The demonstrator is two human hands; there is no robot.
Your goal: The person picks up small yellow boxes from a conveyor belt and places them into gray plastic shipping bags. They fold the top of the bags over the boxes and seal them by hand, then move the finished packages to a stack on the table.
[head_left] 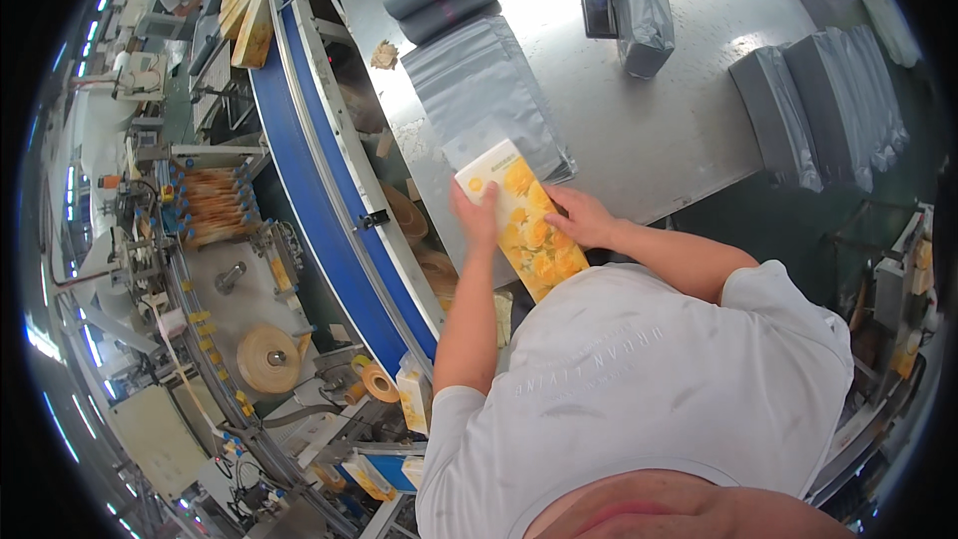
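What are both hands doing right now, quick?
Left hand: closed on the left edge of the yellow flowered pack.
Right hand: gripping the same pack's right edge.

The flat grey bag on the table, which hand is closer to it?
Left. The left hand grips the yellow flowery pack just below the flat grey bag; the right hand holds the pack's other side, farther off.

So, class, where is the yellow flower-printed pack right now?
In the head view, the yellow flower-printed pack sits mid-frame, gripped between the left hand and right hand, at the near edge of the steel table, just below the flat grey plastic bags.
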